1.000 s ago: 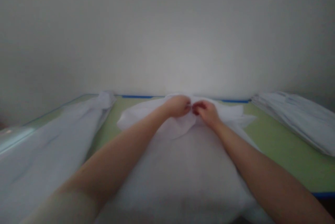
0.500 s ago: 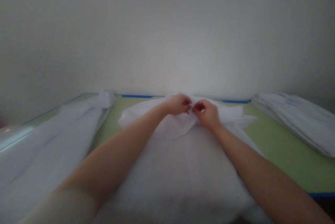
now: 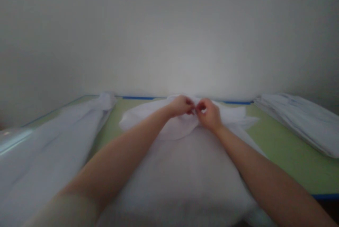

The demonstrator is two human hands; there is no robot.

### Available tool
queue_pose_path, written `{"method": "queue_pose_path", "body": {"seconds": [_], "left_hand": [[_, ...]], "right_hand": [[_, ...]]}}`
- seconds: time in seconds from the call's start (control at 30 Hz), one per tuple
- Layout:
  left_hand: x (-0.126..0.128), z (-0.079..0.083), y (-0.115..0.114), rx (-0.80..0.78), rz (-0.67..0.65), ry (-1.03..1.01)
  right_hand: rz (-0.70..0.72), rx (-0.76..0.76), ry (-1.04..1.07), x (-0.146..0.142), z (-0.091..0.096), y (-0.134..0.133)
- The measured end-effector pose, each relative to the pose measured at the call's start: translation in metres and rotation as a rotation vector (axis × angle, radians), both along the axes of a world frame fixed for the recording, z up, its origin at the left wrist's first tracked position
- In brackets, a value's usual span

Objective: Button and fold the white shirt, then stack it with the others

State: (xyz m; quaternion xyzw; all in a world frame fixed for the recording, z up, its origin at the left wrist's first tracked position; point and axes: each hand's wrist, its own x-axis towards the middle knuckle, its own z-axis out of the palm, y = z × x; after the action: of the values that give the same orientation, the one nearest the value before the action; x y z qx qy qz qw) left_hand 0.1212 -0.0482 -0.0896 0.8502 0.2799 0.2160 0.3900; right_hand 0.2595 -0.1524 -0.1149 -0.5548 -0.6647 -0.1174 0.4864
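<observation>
A thin, rumpled white cloth [image 3: 188, 170] lies across the middle of the blue-edged green counter [image 3: 296, 163]; near its far end, the person's left hand [image 3: 181, 106] and right hand [image 3: 210, 115] nearly meet, fingers pinched on it.

Two hands [image 3: 181, 106] [image 3: 210, 115], three lots of cloth [image 3: 190, 170] [image 3: 58, 149] [image 3: 304, 121]

White cloths [image 3: 190, 167] on green table [image 3: 293, 158]
</observation>
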Motion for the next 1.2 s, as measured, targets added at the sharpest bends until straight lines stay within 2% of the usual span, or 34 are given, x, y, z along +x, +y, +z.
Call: {"method": "queue_pose_path", "body": {"seconds": [0.17, 0.33, 0.43, 0.53, 0.67, 0.8, 0.9, 1.03, 1.1, 1.2], "left_hand": [[0.0, -0.002, -0.001, 0.135, 0.0, 0.037], [0.003, -0.002, -0.005, 0.255, -0.002, 0.021], [0.004, -0.002, -0.009, 0.364, 0.057, -0.023], [0.003, 0.0, -0.016, 0.505, 0.108, -0.077], [-0.003, 0.006, -0.028, 0.676, 0.028, -0.029], [-0.005, 0.009, -0.032, 0.735, -0.051, 0.036], [-0.005, 0.009, -0.029, 0.728, -0.065, 0.044], [-0.005, 0.011, -0.026, 0.679, -0.072, 0.037], [-0.008, 0.016, -0.026, 0.654, -0.059, 0.037], [-0.022, 0.034, -0.025, 0.628, -0.049, 0.107]], "right_hand": [[0.055, -0.021, -0.009, 0.003, 0.0, 0.002], [0.138, -0.054, 0.131, 0.007, -0.002, 0.009], [0.207, -0.1, 0.328, 0.007, -0.003, 0.014], [0.334, -0.163, 0.632, 0.005, -0.004, 0.017], [0.549, -0.341, 1.059, 0.006, -0.006, 0.017], [0.66, -0.468, 1.228, 0.012, -0.008, 0.017], [0.669, -0.496, 1.284, 0.015, -0.01, 0.018], [0.659, -0.474, 1.203, 0.015, -0.012, 0.018], [0.688, -0.417, 1.13, 0.013, -0.013, 0.017], [0.688, -0.348, 0.99, 0.008, -0.011, 0.015]]}}
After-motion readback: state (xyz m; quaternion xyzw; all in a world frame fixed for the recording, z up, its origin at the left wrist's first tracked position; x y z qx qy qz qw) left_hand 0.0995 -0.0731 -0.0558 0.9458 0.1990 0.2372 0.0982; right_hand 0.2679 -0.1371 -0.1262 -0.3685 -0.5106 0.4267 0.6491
